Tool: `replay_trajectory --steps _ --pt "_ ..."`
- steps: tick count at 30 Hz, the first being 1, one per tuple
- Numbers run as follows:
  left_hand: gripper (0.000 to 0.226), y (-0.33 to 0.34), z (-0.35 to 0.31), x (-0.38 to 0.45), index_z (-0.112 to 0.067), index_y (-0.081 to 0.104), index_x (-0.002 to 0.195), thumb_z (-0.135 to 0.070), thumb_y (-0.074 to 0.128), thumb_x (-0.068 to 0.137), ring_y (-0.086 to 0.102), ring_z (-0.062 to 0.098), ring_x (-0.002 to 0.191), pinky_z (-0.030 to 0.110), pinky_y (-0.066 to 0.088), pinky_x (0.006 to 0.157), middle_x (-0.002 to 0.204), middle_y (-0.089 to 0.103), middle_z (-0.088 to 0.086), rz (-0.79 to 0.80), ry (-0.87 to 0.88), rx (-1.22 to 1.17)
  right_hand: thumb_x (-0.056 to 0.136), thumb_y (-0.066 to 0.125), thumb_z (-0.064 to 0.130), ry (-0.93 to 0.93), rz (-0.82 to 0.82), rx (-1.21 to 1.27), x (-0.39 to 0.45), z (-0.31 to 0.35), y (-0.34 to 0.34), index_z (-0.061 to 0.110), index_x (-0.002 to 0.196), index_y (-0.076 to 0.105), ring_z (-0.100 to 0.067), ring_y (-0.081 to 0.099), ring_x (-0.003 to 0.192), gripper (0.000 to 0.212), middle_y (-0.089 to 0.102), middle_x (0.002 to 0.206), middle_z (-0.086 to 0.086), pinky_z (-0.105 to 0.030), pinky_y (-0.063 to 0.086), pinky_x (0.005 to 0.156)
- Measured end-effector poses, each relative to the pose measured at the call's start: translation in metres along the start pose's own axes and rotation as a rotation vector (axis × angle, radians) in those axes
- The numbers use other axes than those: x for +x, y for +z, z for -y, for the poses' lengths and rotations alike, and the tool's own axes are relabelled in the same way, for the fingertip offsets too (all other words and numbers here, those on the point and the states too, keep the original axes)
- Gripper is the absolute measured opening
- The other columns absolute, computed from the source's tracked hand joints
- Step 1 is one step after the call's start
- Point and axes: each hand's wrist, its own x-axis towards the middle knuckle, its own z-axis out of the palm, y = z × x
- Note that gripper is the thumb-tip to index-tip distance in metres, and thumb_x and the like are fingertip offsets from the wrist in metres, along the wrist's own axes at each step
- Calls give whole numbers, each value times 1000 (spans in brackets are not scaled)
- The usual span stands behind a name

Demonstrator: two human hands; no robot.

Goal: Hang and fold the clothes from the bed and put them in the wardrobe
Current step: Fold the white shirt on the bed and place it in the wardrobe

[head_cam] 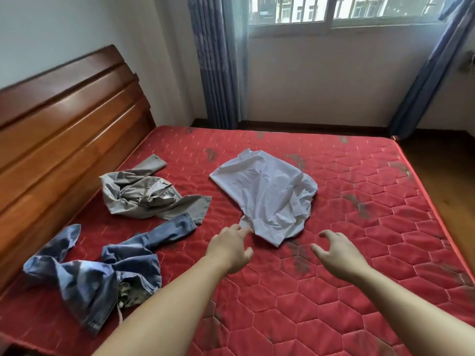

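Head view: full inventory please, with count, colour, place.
white T-shirt: 1, white, mid-mattress, crumpled
grey garment: 1, grey-beige, left of T-shirt, near headboard
jeans: 1, blue denim, near left, bunched
mattress: 1, red quilted, bare
headboard: 1, brown wood, left
curtains: 2, blue-grey, either side of window
window: 1, white frame, far wall
left hand: 1, fingertips at the T-shirt's near corner
right hand: 1, fingers spread and loosely bent, holds nothing, right of that corner
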Motion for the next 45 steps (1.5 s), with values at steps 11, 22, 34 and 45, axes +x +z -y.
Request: replay_trajectory --steps 11,22,34,45 --pt "52 103 12 162 -30 43 140 -39 51 90 47 21 124 40 42 100 138 48 -4 159 -39 3 92 53 45 42 195 -39 160 -49 82 18 134 46 -22 53 118 51 49 132 -6 -40 44 99" --pt "66 290 96 310 -37 18 151 -48 48 93 7 16 148 45 16 116 162 10 -7 208 112 130 86 57 39 63 292 -179 319 -108 249 20 141 35 -28 48 123 62 37 145 -7 -45 45 97" --pt "72 341 126 346 -40 24 147 -54 57 84 17 17 146 45 14 118 158 23 -8 132 107 -28 88 60 21 -155 -125 -101 359 -109 314 21 97 73 -32 54 104 16 65 106 -1 -41 37 79" --pt "38 334 156 282 -35 63 126 -21 56 92 44 11 134 31 32 107 142 52 -10 254 365 -104 78 58 31 -197 203 269 225 -98 344 29 94 57 -8 54 79 16 55 87 15 -35 49 75"
